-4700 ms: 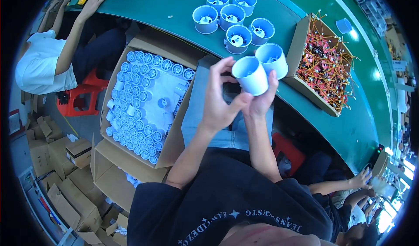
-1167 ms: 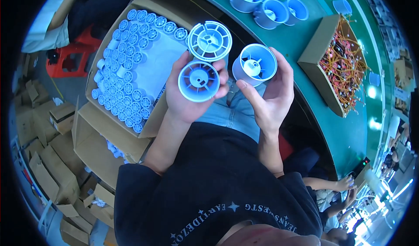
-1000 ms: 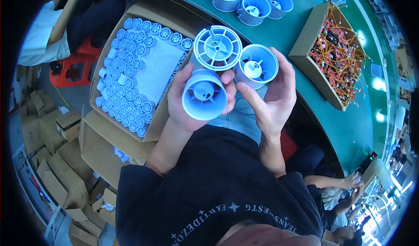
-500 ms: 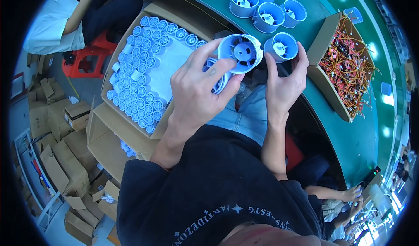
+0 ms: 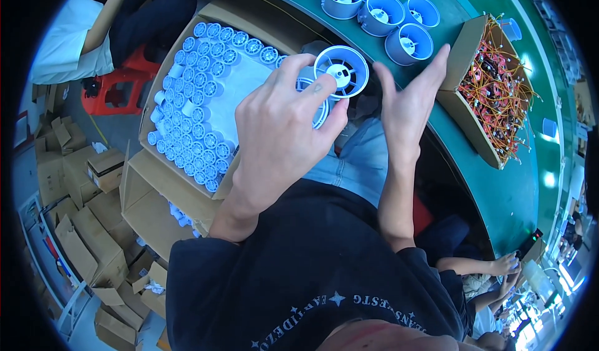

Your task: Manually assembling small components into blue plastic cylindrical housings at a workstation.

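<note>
My left hand point(image 5: 284, 123) grips a round light-blue plastic housing point(image 5: 359, 89), an open cylinder with a spoked centre. At least one more such part point(image 5: 321, 115) shows partly behind my left fingers; I cannot tell how it is held. My right hand point(image 5: 404, 117) is open beside the table edge, with thumb and fingers apart and nothing between them. Just beyond its fingers, a similar cup-shaped housing point(image 5: 419, 51) stands on the green table point(image 5: 499, 214). Several more housings point(image 5: 382, 13) stand close behind it, their open ends up.
A cardboard box point(image 5: 215, 13) on my left holds rows of small spoked plastic parts point(image 5: 199, 80). On the table's right lies an open carton point(image 5: 469, 123) of red parts with orange wires. A red stool point(image 5: 121, 89) and a seated person are at far left.
My right hand has let go of a housing, which now stands on the table beside the others. The housing in my left hand has tilted and moved slightly left.
</note>
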Demonstrator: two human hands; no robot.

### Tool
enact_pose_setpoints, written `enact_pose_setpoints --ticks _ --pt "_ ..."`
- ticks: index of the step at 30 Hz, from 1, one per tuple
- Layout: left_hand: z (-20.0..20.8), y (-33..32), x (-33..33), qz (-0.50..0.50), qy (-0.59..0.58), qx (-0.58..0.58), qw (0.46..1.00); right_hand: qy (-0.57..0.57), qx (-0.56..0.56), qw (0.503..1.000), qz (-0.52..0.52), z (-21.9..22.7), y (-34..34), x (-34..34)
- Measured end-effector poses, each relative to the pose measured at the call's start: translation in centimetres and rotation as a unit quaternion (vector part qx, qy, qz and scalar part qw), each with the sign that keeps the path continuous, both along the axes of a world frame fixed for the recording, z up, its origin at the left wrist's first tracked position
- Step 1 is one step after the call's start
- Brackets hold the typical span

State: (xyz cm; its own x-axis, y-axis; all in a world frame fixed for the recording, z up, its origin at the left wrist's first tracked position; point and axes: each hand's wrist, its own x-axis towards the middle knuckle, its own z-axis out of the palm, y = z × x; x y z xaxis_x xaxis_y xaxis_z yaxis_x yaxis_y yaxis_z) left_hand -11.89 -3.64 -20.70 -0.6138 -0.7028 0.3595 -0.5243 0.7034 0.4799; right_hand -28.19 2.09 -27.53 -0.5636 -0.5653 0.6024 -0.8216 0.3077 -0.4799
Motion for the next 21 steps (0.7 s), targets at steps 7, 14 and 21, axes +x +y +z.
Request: enact_pose_setpoints --ticks 7,14,21 --pt "0.1 -0.7 0.3 -0.108 0.044 0.104 0.988 -0.156 0.037 0.957 0.241 3.2 4.0 2.9" --pt "-3.3 -2.2 0.2 -0.207 0.335 0.454 0.799 -0.337 -0.05 0.904 0.259 2.4 5.2 1.8" --pt "-7.4 -0.2 -2.5 -0.186 0.61 0.599 0.485 -0.493 -0.175 0.819 0.234 3.0 5.5 2.9"
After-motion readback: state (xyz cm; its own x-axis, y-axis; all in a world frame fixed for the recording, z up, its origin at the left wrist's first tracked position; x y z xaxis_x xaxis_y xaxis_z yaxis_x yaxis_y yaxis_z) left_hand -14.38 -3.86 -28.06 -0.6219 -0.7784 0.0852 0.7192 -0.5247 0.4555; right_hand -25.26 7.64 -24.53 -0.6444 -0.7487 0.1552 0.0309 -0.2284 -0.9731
